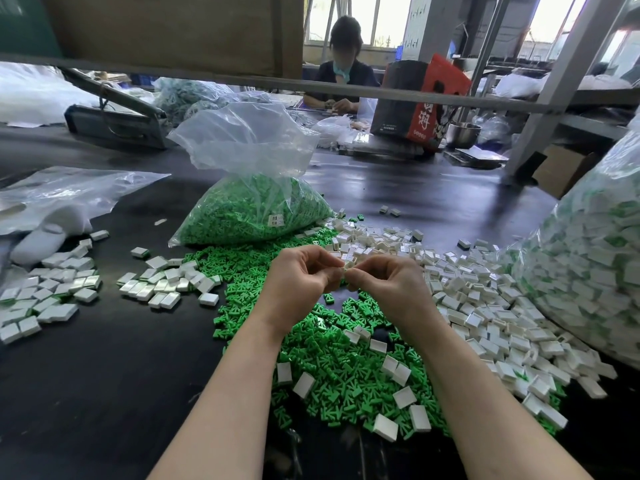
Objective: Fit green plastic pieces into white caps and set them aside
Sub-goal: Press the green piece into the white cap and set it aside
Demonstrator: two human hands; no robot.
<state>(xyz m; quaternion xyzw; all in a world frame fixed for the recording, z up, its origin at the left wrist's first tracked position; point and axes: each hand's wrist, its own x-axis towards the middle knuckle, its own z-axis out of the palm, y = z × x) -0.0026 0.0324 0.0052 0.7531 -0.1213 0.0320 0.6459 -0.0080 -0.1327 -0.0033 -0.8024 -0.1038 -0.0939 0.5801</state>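
Small white rectangular plastic cap point(347, 262) pinched between both hands above the loose heap of green T-shaped plastic pieces point(332, 362), at the centre of the view. Left hand point(300, 277) at 9 o'clock of the cap, fingers curled, thumb and forefinger tips closed on its left end. Right hand point(388, 280) at 3 o'clock, fingers likewise curled, tips closed on the right end. Both equally near, fingertips all but meeting over the cap. Long axis apparently running 9 to 3, hand to hand, though too little shows to be sure.

Hidden by the fingertips: whether a green piece already sits inside the cap, and which way its open face points. Only a white corner visible. Probably mid-press; seating not confirmed.

Spread of empty white plastic caps point(485, 306) at 3 o'clock of the hands, on the dark worktable point(104, 393). Rows of white caps lying closed face up point(162, 285) at 9 o'clock, likely the finished ones, hence the set-aside direction. Clear plastic bag of green pieces point(252, 209) at 12 o'clock. Large clear bag of white and green parts point(588, 265) at 3 o'clock, cut off by the frame edge.
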